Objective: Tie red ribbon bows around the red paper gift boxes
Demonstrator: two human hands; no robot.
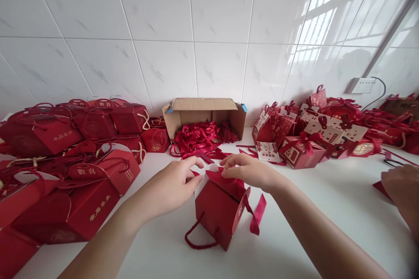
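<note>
Box of red card (212, 209) sits on white tabletop (157, 253) between both hands, top flaps up, dark-red rope handle (200, 247) on near side, glossy crimson ribbon (259, 216) trailing right. Left hand (176, 178): fingers curled at top edge, can't tell if pinching. Right hand (245, 171): fingertips bent at flap, grip unclear. Behind: brown cardboard carton (203, 104), loose red ribbons (196, 135) inside.

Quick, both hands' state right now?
Left hand: fingers curled by the red box; grip cannot be told.
Right hand: fingers curled at the box's top; grip cannot be told.
</note>
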